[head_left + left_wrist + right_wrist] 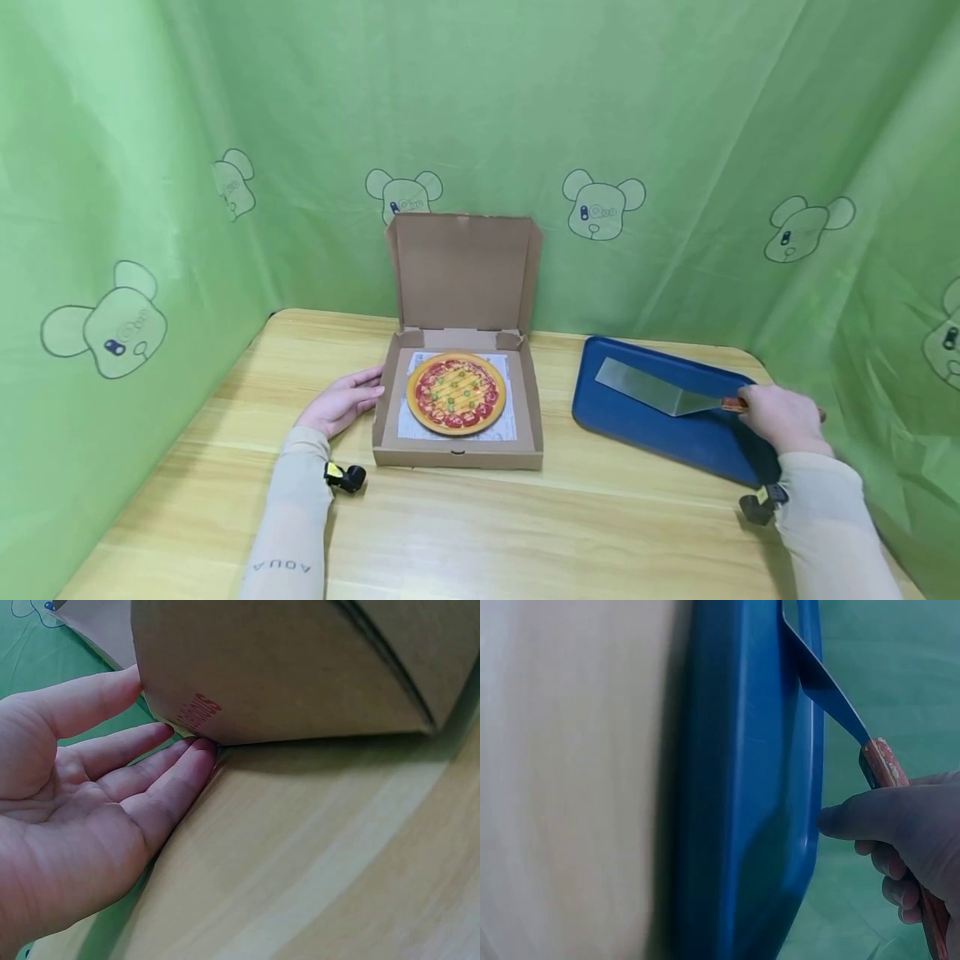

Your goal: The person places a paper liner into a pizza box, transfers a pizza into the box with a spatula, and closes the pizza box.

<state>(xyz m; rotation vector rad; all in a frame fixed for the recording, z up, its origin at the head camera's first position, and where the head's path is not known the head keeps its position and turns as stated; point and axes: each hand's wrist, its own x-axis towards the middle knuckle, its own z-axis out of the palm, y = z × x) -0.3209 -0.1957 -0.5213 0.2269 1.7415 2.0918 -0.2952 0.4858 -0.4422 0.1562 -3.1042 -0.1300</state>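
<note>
A pizza lies on printed paper inside a cardboard pizza box, whose lid stands up at the back. Along the box's left side, my left hand rests with its fingers fairly straight; in the left wrist view the fingertips touch the lower edge of the box wall. My right hand grips the wooden handle of a spatula. Its flat metal blade lies over a blue tray, and whether it touches the tray bottom is unclear.
A wooden table carries the box and the tray, which lie side by side with a gap between them. Green curtains with bear-head prints close in the back and both sides; the raised lid stands close to the back one.
</note>
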